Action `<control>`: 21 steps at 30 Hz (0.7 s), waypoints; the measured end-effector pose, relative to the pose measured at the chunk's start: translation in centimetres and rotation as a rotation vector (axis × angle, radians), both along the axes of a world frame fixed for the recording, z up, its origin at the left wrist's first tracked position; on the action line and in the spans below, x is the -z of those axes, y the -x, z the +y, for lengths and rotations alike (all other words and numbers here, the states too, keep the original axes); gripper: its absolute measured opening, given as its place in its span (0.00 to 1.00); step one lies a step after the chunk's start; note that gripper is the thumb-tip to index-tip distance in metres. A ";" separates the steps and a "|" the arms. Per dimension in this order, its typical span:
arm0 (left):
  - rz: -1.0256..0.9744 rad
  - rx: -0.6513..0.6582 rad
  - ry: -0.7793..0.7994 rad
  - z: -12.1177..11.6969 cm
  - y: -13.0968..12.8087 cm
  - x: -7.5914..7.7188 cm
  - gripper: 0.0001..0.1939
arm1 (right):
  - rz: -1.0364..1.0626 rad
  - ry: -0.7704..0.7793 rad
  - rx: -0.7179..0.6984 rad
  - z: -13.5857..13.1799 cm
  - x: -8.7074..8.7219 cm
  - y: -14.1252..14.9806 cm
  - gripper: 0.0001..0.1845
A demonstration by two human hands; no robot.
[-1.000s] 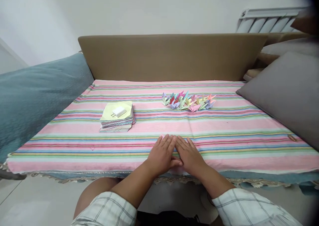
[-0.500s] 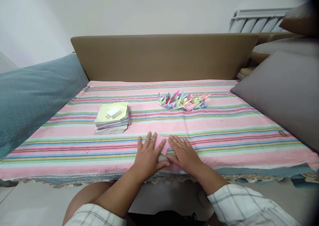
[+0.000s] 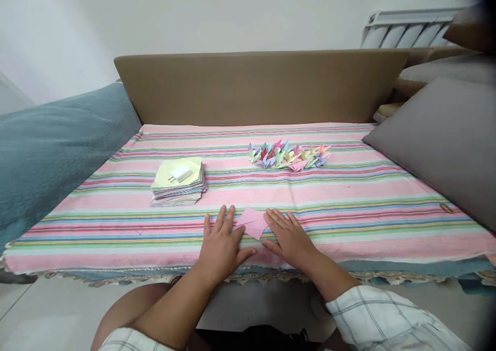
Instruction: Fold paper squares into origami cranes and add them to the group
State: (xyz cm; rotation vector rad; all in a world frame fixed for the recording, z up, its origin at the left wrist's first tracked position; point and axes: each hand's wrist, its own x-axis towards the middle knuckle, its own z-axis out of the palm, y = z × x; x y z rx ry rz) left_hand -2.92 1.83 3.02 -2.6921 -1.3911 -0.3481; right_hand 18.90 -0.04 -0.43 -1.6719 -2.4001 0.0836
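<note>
A small folded piece of pink origami paper (image 3: 253,224) lies flat on the striped cloth (image 3: 127,214), between my two hands. My left hand (image 3: 221,245) rests flat with fingers spread, its index fingertip at the paper's left edge. On the other side, my right hand (image 3: 290,237) lies flat too, its fingertips touching the paper's right corner. Beyond them to the right sits a cluster of folded paper cranes (image 3: 289,156) in many colours. Up and to the left stands a stack of paper squares (image 3: 176,190) with a white charger plug (image 3: 180,174) on top.
A brown backrest (image 3: 259,89) runs along the back of the seat. The blue armrest (image 3: 70,129) is on the left, and grey cushions (image 3: 445,134) lean at the right. A small brown loop (image 3: 447,208) lies near the right cushion.
My left hand has slid left across the paper, uncovering more of it. My right hand has stayed by the right corner. The whole view has shifted slightly.
</note>
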 end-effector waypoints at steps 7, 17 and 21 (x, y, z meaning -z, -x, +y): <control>-0.084 0.044 -0.037 0.4 0.2 -0.9 0.15 | 0.013 0.010 0.005 0.0 0.0 0.2 0.35; -0.107 0.210 0.059 1.2 -2.6 0.8 0.22 | 0.198 -0.055 -0.017 0.8 -0.4 -1.1 0.28; -0.122 0.215 0.048 1.5 -2.8 0.5 0.18 | 0.343 -0.125 0.175 2.0 0.0 -1.6 0.23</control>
